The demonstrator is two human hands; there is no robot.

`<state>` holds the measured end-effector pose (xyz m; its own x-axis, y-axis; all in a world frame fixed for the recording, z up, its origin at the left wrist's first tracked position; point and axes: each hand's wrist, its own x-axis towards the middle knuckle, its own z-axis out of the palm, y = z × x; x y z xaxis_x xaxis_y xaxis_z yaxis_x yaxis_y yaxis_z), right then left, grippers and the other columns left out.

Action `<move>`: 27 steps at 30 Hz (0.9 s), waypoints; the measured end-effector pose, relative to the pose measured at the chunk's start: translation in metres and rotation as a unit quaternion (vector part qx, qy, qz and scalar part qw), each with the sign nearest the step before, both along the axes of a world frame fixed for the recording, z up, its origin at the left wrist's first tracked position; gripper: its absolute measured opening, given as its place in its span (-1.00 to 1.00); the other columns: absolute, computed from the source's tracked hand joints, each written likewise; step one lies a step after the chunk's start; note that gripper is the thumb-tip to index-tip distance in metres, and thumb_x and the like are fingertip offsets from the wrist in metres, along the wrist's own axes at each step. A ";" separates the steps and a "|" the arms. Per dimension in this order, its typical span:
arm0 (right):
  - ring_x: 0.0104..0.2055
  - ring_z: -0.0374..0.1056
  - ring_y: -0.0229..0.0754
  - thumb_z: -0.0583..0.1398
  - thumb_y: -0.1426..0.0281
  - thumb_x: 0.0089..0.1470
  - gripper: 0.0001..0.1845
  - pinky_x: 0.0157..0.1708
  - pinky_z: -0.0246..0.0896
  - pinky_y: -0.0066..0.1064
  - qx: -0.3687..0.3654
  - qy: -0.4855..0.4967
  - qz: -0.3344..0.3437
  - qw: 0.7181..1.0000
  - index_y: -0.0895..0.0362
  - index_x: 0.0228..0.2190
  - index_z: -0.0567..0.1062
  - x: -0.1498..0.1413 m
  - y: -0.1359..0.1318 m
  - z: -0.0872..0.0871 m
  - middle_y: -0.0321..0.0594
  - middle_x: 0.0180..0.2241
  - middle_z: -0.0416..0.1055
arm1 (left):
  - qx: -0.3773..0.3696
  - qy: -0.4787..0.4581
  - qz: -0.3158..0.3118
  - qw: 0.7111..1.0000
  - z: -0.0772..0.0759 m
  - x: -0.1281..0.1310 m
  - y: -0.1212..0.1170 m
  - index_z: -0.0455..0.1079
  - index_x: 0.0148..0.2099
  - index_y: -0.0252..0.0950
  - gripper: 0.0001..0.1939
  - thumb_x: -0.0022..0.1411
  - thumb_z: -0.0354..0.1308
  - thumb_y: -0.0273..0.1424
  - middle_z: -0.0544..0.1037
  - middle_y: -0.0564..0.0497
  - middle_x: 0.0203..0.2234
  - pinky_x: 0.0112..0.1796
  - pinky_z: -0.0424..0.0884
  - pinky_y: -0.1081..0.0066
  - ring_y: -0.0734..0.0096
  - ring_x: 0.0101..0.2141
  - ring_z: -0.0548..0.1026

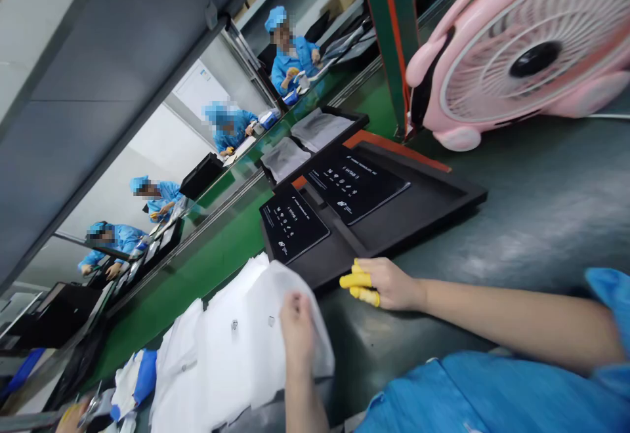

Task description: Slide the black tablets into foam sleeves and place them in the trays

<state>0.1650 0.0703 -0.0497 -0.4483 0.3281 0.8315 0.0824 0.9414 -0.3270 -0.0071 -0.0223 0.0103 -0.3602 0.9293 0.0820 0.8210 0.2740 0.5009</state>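
My left hand [298, 331] is closed in a pinch on a thin white bag [317, 344], lifted at the right end of a spread of white bags [221, 341]. My right hand [386, 285], with yellow finger cots, is stretched out beside the near edge of a black tray [418, 203], holding nothing that I can see. Two black tablet-like panels with white print lie in the tray's left part, a larger panel [357, 184] and a smaller panel [295, 223]. The tray's right-hand recesses show bare black.
Behind, a second black tray [364, 118] holds translucent grey-white sleeves [285, 157]. A pink fan [522, 52] stands at the right. A green conveyor belt [207, 256] runs diagonally; several people in blue work beyond it. Another person's hand [73, 416] is at the lower left.
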 end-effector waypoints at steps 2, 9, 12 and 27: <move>-0.47 0.24 -0.33 0.06 0.41 0.09 -0.81 -0.40 0.23 -0.48 0.013 0.076 -0.039 0.996 0.15 -0.28 0.44 0.012 0.012 0.008 -0.26 -0.50 0.40 | -0.052 -0.045 -0.060 0.996 -0.020 0.027 0.008 0.24 -0.44 -0.19 -0.83 0.11 -0.03 -0.24 0.38 0.14 -0.69 -0.50 0.36 0.41 0.36 -0.56 0.40; -0.44 0.27 -0.31 0.06 0.31 0.10 -0.78 -0.39 0.23 -0.45 -0.036 0.075 -0.101 0.991 0.10 -0.28 0.46 0.061 0.051 0.030 -0.23 -0.46 0.40 | -0.243 -0.112 -0.288 0.920 -0.013 0.072 0.032 0.20 -0.38 -0.27 -0.85 0.17 -0.10 -0.34 0.38 0.07 -0.66 -0.39 0.33 0.39 0.37 -0.54 0.43; -0.43 0.27 -0.30 0.03 0.25 0.10 -0.70 -0.36 0.22 -0.44 -0.029 -0.022 -0.131 0.991 0.10 -0.23 0.46 0.074 0.080 0.045 -0.22 -0.45 0.41 | -0.167 -0.025 -0.264 0.950 -0.023 0.080 0.036 0.27 -0.33 -0.29 -0.80 0.22 -0.16 -0.38 0.47 -0.04 -0.48 -0.29 0.33 0.33 0.29 -0.39 0.45; -0.02 0.17 0.08 -0.02 0.17 0.09 -0.50 -0.04 -0.06 -0.13 -0.088 -0.453 -0.315 0.829 0.30 -0.11 0.38 -0.025 0.288 0.084 0.12 -0.09 0.30 | -0.203 0.088 -0.248 0.943 -0.054 0.089 0.043 0.36 -0.20 -0.32 -0.79 0.17 -0.08 -0.49 0.42 -0.12 -0.22 -0.15 0.33 0.14 0.15 -0.18 0.37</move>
<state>0.1403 0.3586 0.0339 -0.5568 0.8149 0.1607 0.8265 0.5629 0.0095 0.0819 0.0210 -0.0440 0.1136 0.9472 -0.2998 0.9591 -0.0258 0.2819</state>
